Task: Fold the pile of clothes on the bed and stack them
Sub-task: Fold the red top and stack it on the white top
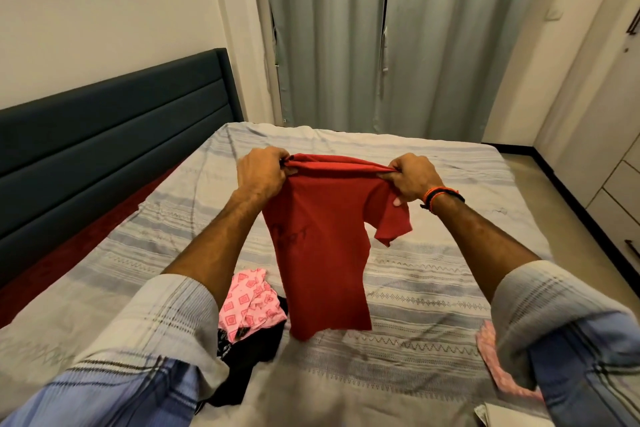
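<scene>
left hand (261,173) raised, fingers clenched, right hand (410,179) likewise

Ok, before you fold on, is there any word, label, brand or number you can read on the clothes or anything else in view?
None can be read.
Red T-shirt, held up by the left hand and right hand: dark faint print on the chest, too blurred to read.
Black garment under the pink patterned cloth: small pale marks, too small to read.
Pink cloth: only square patterns, no text.
</scene>
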Motion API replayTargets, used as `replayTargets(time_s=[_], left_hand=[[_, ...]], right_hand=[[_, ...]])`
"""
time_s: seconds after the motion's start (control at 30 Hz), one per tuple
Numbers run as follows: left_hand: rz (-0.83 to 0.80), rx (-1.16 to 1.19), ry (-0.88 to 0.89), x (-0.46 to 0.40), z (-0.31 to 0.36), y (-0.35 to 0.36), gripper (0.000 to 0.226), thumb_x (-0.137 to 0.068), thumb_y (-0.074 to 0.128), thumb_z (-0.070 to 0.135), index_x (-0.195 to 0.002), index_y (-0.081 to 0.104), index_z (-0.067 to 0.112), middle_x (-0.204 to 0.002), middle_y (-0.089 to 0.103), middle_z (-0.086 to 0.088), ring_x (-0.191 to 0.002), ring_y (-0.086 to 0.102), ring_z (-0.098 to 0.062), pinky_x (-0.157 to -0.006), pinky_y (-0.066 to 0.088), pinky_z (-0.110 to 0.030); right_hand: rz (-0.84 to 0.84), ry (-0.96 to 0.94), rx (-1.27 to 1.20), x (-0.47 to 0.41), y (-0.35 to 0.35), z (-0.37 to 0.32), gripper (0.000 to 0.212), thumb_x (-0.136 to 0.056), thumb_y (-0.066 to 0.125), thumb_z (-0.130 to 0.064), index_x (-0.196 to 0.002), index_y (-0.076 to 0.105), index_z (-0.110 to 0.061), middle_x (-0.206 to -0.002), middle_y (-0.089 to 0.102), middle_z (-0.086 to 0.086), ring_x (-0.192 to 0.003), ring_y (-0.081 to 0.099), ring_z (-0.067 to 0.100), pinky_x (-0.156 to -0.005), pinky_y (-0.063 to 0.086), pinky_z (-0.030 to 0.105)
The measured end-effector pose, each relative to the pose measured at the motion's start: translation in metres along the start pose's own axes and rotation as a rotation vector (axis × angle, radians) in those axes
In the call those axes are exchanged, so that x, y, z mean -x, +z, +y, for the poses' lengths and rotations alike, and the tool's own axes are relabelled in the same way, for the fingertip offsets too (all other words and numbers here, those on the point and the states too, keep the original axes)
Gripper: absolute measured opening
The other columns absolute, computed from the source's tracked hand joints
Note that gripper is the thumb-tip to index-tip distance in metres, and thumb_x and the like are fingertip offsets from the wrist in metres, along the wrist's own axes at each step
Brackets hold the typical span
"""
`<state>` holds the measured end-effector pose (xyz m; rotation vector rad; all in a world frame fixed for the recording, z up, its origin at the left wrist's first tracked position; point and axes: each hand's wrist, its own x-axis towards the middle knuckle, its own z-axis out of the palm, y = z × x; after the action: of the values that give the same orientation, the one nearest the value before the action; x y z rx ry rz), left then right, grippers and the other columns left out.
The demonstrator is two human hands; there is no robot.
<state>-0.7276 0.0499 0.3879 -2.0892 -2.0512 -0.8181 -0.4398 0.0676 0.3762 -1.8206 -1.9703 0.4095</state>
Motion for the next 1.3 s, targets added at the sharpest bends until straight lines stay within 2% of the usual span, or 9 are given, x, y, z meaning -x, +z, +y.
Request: replayTargets(time_s=[0.13, 0.2, 0.3, 0.37, 0.5, 0.63, 0.8, 0.97, 1.3], left_hand=[[-0.011, -0.045, -0.061, -0.001, 0.013, 0.000, 0.036, -0.087, 0.061, 0.055, -0.104, 0.075, 0.026, -0.091, 0.073, -0.002, -0.088, 0.063, -0.024, -0.075, 0.049, -0.033], [-0.043, 0.009, -0.097, -0.002, 0.020, 0.001, 0.036, -0.087, 0.064, 0.053, -0.109, 0.073, 0.026, -0.096, 0.073, -0.003, -0.090, 0.066, -0.025, -0.074, 0.045, -0.031], [-0.109, 0.209, -0.174, -0.005, 0.025, 0.007, 0.025, -0.088, 0.070, 0.039, -0.103, 0.072, 0.020, -0.087, 0.072, -0.003, -0.067, 0.069, -0.018, -0.066, 0.052, -0.025], [-0.134, 0.302, -0.203, -0.006, 0.027, 0.012, 0.016, -0.087, 0.073, 0.031, -0.097, 0.071, 0.019, -0.084, 0.070, -0.002, -0.061, 0.066, -0.017, -0.060, 0.055, -0.027], [-0.015, 0.359, -0.154, -0.013, 0.034, 0.011, 0.012, -0.090, 0.069, 0.032, -0.089, 0.071, 0.020, -0.089, 0.072, -0.007, -0.085, 0.066, -0.028, -0.084, 0.056, -0.038], [-0.034, 0.333, -0.107, -0.018, 0.038, 0.009, 0.020, -0.091, 0.068, 0.033, -0.099, 0.071, 0.015, -0.094, 0.071, -0.007, -0.085, 0.061, -0.024, -0.083, 0.050, -0.033], [0.006, 0.372, -0.107, -0.011, 0.041, 0.018, 0.020, -0.092, 0.067, 0.031, -0.099, 0.071, 0.013, -0.097, 0.072, -0.009, -0.087, 0.063, -0.026, -0.084, 0.051, -0.035], [-0.114, 0.345, -0.087, -0.007, 0.037, 0.022, 0.018, -0.090, 0.070, 0.031, -0.095, 0.071, 0.013, -0.091, 0.071, -0.009, -0.087, 0.064, -0.028, -0.080, 0.053, -0.034], [-0.073, 0.393, -0.012, -0.013, 0.045, 0.025, 0.026, -0.096, 0.059, 0.035, -0.106, 0.066, 0.012, -0.105, 0.071, -0.011, -0.099, 0.063, -0.032, -0.088, 0.050, -0.038]], right_hand=[[0.055, 0.040, -0.109, 0.003, -0.005, 0.005, 0.037, -0.095, 0.061, -0.040, -0.063, 0.057, -0.020, -0.047, 0.061, 0.001, -0.047, 0.064, 0.015, -0.057, 0.042, 0.025], [0.012, 0.096, -0.202, 0.005, -0.008, 0.008, 0.031, -0.094, 0.064, -0.035, -0.068, 0.061, -0.018, -0.047, 0.063, 0.002, -0.056, 0.070, 0.021, -0.053, 0.048, 0.027], [-0.126, 0.252, -0.430, 0.010, -0.011, 0.013, 0.023, -0.094, 0.065, -0.026, -0.092, 0.065, -0.004, -0.075, 0.073, 0.020, -0.075, 0.074, 0.036, -0.068, 0.062, 0.039], [-0.109, 0.256, -0.446, 0.010, -0.011, 0.019, 0.019, -0.093, 0.067, -0.024, -0.088, 0.067, -0.006, -0.088, 0.074, 0.023, -0.085, 0.073, 0.038, -0.079, 0.060, 0.047], [0.137, 0.212, -0.418, 0.001, -0.011, 0.028, 0.026, -0.086, 0.072, -0.035, -0.065, 0.069, -0.018, -0.082, 0.075, 0.012, -0.087, 0.072, 0.029, -0.087, 0.057, 0.048], [0.195, 0.199, -0.381, 0.015, -0.020, 0.021, 0.025, -0.090, 0.067, -0.032, -0.068, 0.067, -0.021, -0.082, 0.072, 0.009, -0.084, 0.069, 0.028, -0.081, 0.057, 0.036], [0.294, 0.150, -0.361, 0.021, -0.016, 0.023, 0.021, -0.093, 0.065, -0.028, -0.078, 0.071, -0.015, -0.077, 0.066, 0.003, -0.078, 0.059, 0.020, -0.072, 0.041, 0.026], [0.236, 0.168, -0.318, 0.027, -0.013, 0.029, 0.022, -0.092, 0.066, -0.028, -0.077, 0.072, -0.013, -0.076, 0.066, 0.003, -0.078, 0.060, 0.020, -0.074, 0.046, 0.029], [0.341, 0.163, -0.468, 0.033, -0.022, 0.038, 0.022, -0.086, 0.072, -0.023, -0.065, 0.072, -0.014, -0.070, 0.073, 0.006, -0.067, 0.072, 0.023, -0.073, 0.062, 0.039]])
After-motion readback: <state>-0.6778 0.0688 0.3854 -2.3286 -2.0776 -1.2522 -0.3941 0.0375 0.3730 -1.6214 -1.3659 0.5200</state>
